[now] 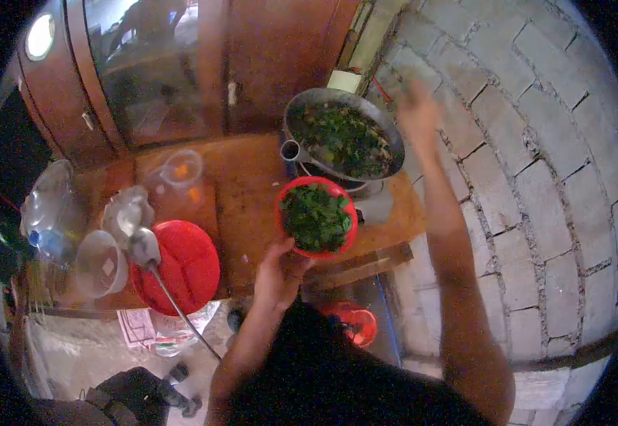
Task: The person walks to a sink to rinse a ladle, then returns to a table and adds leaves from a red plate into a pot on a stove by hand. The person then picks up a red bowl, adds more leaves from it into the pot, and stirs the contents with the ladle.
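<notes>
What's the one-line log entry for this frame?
left hand: holding red bowl of leafy greens | right hand: beside wok, blurred, grip unclear | wok: cut greens inside | ladle: across red plate

The bowl [354, 219] is red, its leaves [316, 219] green, the table [248, 184] orange-brown.

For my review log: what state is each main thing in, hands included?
Red bowl: held, filled with leafy greens
Left hand: gripping the bowl's side
Wok: uncovered, green food inside
Right hand: raised beside the wok, blurred; grip unclear
Ladle: lying across the red plate
Clear tub: uncovered
</notes>
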A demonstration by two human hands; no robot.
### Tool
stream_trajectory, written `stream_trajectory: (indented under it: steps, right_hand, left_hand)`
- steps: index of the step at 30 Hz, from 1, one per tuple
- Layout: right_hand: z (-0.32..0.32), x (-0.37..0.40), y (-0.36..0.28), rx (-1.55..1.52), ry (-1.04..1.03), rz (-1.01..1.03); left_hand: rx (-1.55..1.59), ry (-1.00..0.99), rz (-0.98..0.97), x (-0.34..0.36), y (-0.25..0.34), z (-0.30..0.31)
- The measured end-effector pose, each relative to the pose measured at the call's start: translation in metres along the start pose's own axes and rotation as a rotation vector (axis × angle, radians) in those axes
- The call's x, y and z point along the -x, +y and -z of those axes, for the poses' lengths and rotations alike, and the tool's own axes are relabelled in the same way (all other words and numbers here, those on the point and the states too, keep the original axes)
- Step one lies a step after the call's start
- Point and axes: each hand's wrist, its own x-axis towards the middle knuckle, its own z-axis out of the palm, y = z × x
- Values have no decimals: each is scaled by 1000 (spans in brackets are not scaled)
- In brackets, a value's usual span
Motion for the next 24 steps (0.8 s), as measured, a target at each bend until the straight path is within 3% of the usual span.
stream_trajectory:
  steps: [3,7,10,12,13,15,17,22,24]
  right_hand:
    - [-43,32,17,12,-374,-53]
    - [-44,12,35,-153,-328,-144]
    - [-19,-15,28,-131,-140,-158]
    - [-3,-28,14,-119,347,46]
    - [-23,-28,35,-122,352,50]
    - [-68,-18,77,104,-10,46]
    - [-73,-10,89,64,-13,1]
    - [-50,-42,42,-167,-15,-137]
    - [-36,-48,33,-89,-4,-172]
  left_hand:
    - [-48,53,40,5,4,4]
    - [-38,125,76,9,0,15]
    - [-30,114,109,5,-5,25]
    - [-66,107,77,1,-8,26]
    - [-68,66,50,0,-8,23]
    - [-78,29,23,3,-8,18]
    - [-113,55,30,5,-5,14]
    - [-82,68,-19,8,-4,14]
    - [-90,75,-43,7,-3,13]
